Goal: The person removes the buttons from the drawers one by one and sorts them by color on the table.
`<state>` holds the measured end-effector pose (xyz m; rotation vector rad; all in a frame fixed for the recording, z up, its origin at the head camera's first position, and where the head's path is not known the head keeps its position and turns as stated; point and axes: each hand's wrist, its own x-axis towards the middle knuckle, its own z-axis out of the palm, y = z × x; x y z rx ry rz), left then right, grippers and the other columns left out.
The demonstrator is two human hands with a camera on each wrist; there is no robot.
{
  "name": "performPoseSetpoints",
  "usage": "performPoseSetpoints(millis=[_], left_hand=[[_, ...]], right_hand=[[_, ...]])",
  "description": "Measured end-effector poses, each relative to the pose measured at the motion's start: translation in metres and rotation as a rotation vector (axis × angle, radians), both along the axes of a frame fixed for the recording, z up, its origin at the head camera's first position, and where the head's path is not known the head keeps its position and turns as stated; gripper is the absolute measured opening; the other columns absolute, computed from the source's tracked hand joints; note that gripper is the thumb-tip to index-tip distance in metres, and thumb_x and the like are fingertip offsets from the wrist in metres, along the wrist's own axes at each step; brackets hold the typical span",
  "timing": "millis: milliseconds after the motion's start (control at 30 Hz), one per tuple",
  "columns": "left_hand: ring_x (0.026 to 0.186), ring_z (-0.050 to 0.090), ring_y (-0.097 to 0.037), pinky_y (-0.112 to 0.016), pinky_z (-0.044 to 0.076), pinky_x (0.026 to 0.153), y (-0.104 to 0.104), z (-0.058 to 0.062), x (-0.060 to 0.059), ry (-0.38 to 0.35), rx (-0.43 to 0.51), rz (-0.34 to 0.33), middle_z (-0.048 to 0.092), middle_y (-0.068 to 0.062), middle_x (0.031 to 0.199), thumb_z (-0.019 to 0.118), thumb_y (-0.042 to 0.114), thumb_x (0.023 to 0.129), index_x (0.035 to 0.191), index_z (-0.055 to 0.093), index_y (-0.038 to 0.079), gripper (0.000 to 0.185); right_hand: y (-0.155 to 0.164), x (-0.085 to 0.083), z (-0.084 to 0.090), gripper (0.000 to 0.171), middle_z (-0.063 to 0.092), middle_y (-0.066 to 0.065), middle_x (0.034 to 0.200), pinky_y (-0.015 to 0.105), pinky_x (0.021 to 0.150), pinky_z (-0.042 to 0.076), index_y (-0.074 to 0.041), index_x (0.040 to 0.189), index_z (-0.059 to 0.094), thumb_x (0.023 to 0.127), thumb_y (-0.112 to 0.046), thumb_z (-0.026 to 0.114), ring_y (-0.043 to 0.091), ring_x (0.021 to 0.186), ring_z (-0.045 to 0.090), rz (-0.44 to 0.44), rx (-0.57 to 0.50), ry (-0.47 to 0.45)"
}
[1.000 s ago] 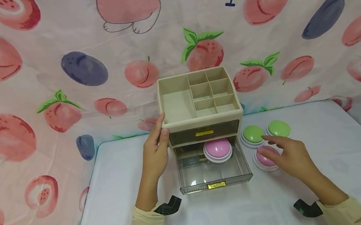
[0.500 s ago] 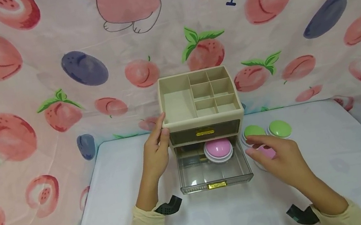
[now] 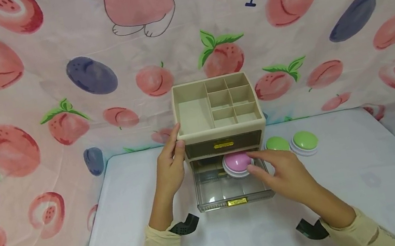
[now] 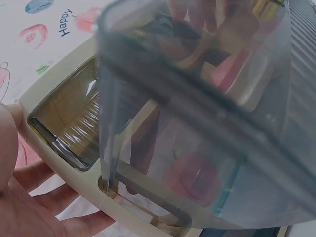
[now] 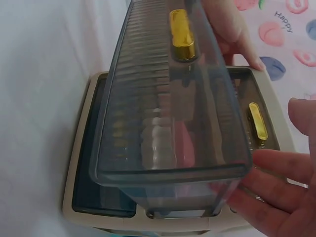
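At the centre of the head view, the left hand (image 3: 170, 164) rests with relaxed fingers against the left side of the beige organizer (image 3: 218, 113). The right hand (image 3: 281, 170) reaches over the open lower drawer (image 3: 233, 182), fingers loosely extended. Whether they carry anything I cannot tell. The pink button (image 3: 237, 163) lies just left of those fingertips, at the drawer's back.

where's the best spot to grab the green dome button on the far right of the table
Judging by its shape, take the right green button by its pale base ring, from above, thumb and fingers on opposite sides of the rim. The smooth dome offers little to pinch. Its right and near sides lie bare; the other green button sits close on its left.
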<state>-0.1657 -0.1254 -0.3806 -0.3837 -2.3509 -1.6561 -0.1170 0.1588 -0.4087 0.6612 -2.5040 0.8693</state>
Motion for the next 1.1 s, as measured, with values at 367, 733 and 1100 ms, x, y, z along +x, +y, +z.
performPoseSetpoints(millis=[367, 733, 1100], left_hand=[[0.078, 0.049, -0.017, -0.028, 0.042, 0.072, 0.000, -0.001, -0.001, 0.025, 0.003, 0.000, 0.051, -0.015, 0.090, 0.049, 0.017, 0.109, 0.156, 0.045, 0.017, 0.047], [0.086, 0.052, -0.022, -0.031, 0.044, 0.080, -0.001, -0.001, -0.001, 0.022, 0.003, -0.001, 0.053, -0.017, 0.094, 0.048, 0.017, 0.109, 0.156, 0.045, 0.017, 0.047], [0.097, 0.054, -0.025, -0.042, 0.047, 0.092, -0.001, 0.000, -0.001, 0.017, 0.012, -0.009, 0.058, -0.024, 0.114, 0.048, 0.016, 0.110, 0.156, 0.044, 0.017, 0.047]], right_hand=[[-0.021, -0.004, 0.000, 0.046, 0.073, 0.008, 0.123, 0.062, 0.093, 0.049, -0.008, 0.127, 0.070, 0.100, -0.044, 0.062, 0.027, 0.116, 0.069, -0.053, 0.278, -0.082], [-0.035, -0.014, -0.002, 0.060, 0.071, 0.011, 0.128, 0.068, 0.091, 0.049, -0.009, 0.135, 0.066, 0.099, -0.056, 0.059, 0.031, 0.117, 0.068, -0.113, 0.346, -0.139], [-0.046, -0.021, -0.004, 0.067, 0.071, 0.012, 0.126, 0.083, 0.106, 0.024, -0.008, 0.132, 0.067, 0.095, -0.064, 0.059, 0.034, 0.117, 0.067, -0.182, 0.457, -0.184]])
